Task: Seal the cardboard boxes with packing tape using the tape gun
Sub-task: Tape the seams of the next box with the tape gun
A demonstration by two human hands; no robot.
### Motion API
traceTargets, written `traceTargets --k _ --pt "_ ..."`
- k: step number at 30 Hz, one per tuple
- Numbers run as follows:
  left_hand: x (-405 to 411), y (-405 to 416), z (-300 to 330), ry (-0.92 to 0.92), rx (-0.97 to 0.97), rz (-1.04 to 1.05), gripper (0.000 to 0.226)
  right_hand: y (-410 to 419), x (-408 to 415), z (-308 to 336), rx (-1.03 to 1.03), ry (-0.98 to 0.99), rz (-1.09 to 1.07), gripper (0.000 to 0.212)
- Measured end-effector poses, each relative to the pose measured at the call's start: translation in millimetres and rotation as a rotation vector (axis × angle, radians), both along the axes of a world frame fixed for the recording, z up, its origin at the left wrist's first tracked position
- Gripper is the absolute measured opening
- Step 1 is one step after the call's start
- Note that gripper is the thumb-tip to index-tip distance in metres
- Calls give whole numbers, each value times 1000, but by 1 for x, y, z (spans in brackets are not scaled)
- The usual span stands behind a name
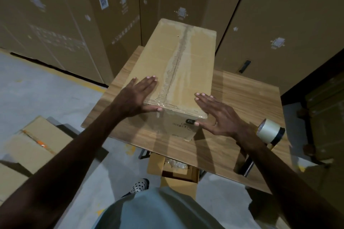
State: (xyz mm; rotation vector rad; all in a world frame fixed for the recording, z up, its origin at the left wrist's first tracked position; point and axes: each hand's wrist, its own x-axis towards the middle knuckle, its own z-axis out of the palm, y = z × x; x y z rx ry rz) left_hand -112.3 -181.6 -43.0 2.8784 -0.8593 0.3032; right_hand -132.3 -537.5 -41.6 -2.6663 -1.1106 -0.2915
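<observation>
Cardboard fills most of what I see: nearest me, under the worktop (232, 102), an open carton (178, 174) sits on the floor with something pale inside, and it looks unsealed, so I judge the job is not finished. Above it the long cardboard box (193, 72) lies lengthwise on the worktop, its near end close to the front edge. My left hand (137, 96) rests flat on the top near the left corner, fingers straight and close together, thumb hooked over the near edge. My right hand (216, 115) is spread at the right corner, fingers apart and straight, thumb against the end face; neither hand grips anything. A strip of clear tape (176, 61) runs along the centre seam, wrinkled, and it may be lifting in places, though the blur keeps me from being sure.

The tape gun (270, 132) sits at the worktop's right edge, just beside my right forearm, its roll overhanging a little. A careless sweep of that arm could knock it to the floor. Pushing the box with flat palms could also skew it or slide it off the far side, toward the stacked cartons (279, 24) behind.
</observation>
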Motion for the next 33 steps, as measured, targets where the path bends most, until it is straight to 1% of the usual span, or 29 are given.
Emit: traceTargets --k 2,6,8,11,13,15,17,19,20,22,24,29,31,33 --pt "-2 -2 -1 0 10 15 110 26 -10 -4 -46 -79 -63 80" --pt "-8 -10 0 53 5 89 112 75 -19 -16 -121 -176 -247 67" --pt "-12 -12 0 64 14 117 112 71 -16 -15 -170 -198 -231 69" --pt "-23 -26 -7 -18 11 100 102 43 -6 -9 -202 -182 -126 72" --pt "-27 -31 -9 -53 6 11 92 26 1 -7 -188 -151 -72 69" --pt "-22 -24 -5 -41 0 -90 90 16 7 -3 -117 -133 -60 66" --pt "-14 -11 2 5 29 -93 98 22 4 1 -55 -110 -127 74" --pt "-9 -6 6 80 50 -27 111 48 -7 1 -64 -63 -268 90" --pt "-9 -8 5 102 44 3 116 64 -13 -1 -68 -35 -341 94" --pt "-13 -14 2 88 1 44 120 89 -25 -6 -46 10 -472 93" --pt "-18 -19 -1 49 -52 72 119 95 -28 -9 -30 27 -520 88" --pt "-43 -56 -5 27 -89 164 108 52 -11 0 4 83 -382 86" --pt "-60 -86 2 118 -114 261 111 26 -1 3 39 104 -310 85" --pt "-80 -118 9 218 -66 361 120 3 5 5 140 121 -272 81"
